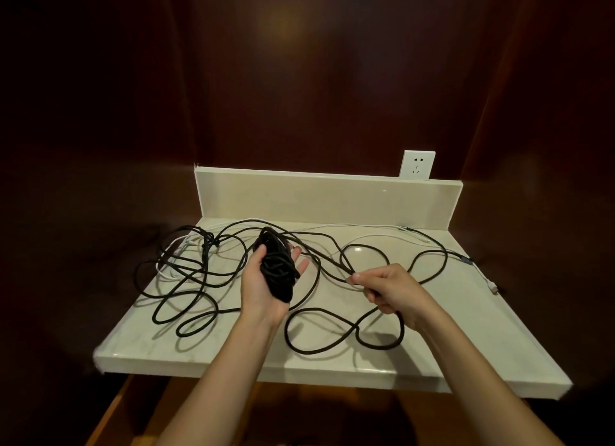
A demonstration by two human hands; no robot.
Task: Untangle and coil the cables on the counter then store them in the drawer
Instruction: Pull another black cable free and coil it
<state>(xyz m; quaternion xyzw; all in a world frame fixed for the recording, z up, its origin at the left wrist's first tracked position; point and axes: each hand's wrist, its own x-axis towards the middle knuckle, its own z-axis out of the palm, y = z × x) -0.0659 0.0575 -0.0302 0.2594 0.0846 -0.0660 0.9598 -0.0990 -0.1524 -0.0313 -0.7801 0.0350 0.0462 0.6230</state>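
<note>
Left of both hands, loose black cable (186, 292) sprawls tangled with a white cable (166, 272) on the counter (466, 329). The left hand (266, 286) cradles a half-wound coil (278, 269); the right hand (386, 289) pinches the free run. Coiling is underway; the next loop probably needs slack drawn leftward.

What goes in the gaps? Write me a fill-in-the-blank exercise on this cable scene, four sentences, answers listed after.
1. The left hand holds a coiled bundle of ____ cable.
2. The right hand pinches a loose strand of the black cable above the ____.
3. A thin white cable runs along the back of the counter, below the wall ____.
4. The loose black loops still on the counter lie ____, not coiled.

Missing words: black; counter; socket; tangled
</note>
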